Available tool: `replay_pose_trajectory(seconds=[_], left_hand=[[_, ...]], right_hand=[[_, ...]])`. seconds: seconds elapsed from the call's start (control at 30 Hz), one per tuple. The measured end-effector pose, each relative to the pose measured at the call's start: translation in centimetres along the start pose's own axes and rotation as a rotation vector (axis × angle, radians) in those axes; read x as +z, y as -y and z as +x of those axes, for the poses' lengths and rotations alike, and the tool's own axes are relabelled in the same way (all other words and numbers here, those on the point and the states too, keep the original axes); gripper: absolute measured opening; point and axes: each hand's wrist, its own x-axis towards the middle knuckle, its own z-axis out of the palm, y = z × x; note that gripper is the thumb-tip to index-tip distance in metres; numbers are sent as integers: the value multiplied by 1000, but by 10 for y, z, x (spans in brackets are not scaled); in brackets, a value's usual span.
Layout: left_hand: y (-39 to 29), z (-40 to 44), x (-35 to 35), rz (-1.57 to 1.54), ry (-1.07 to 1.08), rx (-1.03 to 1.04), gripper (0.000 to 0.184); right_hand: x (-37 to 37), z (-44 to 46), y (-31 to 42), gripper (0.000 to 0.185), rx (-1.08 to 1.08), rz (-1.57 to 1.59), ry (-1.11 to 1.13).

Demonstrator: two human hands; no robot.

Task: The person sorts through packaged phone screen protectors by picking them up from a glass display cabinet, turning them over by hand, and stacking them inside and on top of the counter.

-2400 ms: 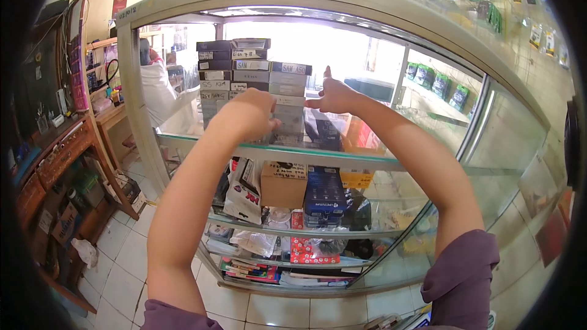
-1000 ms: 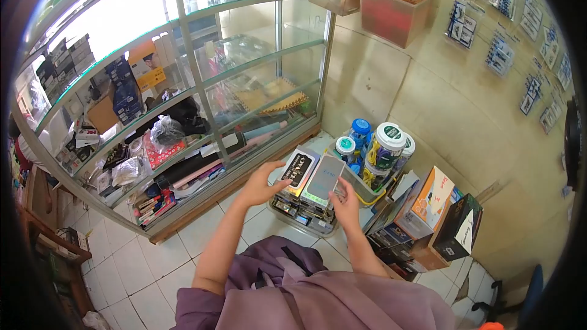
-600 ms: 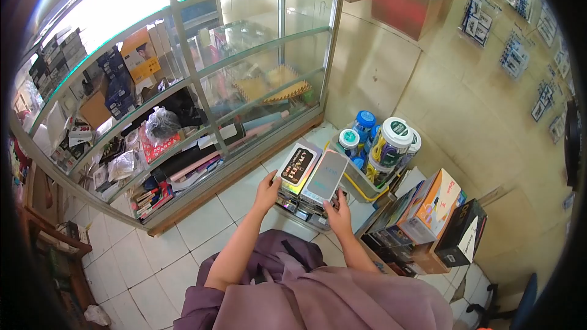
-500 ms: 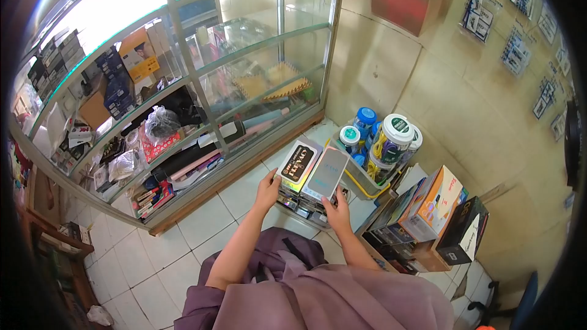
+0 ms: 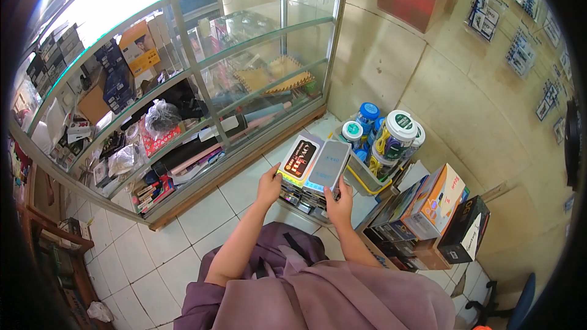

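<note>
Two side-by-side stacks of flat packs stand in front of me at floor level. On top of the left stack is a pack labelled PRIVACY (image 5: 300, 160), black-fronted with a yellow lower edge; it looks like a screen protector pack. The right stack is topped by a grey pack (image 5: 330, 165) with faint blue lettering. My left hand (image 5: 269, 184) is closed on the outer left side of the PRIVACY pack. My right hand (image 5: 340, 203) grips the near right corner of the grey pack, thumb on its face. Below them, more packs (image 5: 302, 200) fill a shallow container; their lower parts are partly hidden.
A tray (image 5: 365, 184) of lidded jars (image 5: 398, 129) with cables stands just right of the packs. Boxes (image 5: 433, 201) are piled nearer on the right. A glass display case (image 5: 208, 64) runs along the left, and packaged accessories (image 5: 486, 17) hang on the wall.
The view has shifted slightly, moving the scene a little to the right. Both hands keep their hold, and the packs' top faces sit slightly higher and more tilted.
</note>
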Motion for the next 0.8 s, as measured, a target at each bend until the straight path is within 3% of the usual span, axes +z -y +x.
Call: replay_pose_trajectory(seconds=[0.03, 0.1, 0.2, 0.53, 0.8], left_hand=[[-1, -1, 1, 0, 0, 1, 43], [-3, -4, 2, 134, -57, 81, 42], [-3, -6, 1, 152, -71, 93, 39], [-5, -10, -3, 158, -70, 44, 39], [-8, -17, -4, 97, -124, -2, 36]], right_hand=[[0, 0, 4, 70, 0, 0, 0], [4, 0, 10, 68, 132, 525, 49], [9, 2, 9, 66, 107, 604, 7], [15, 1, 15, 69, 93, 717, 7], [36, -2, 23, 74, 97, 625, 214]])
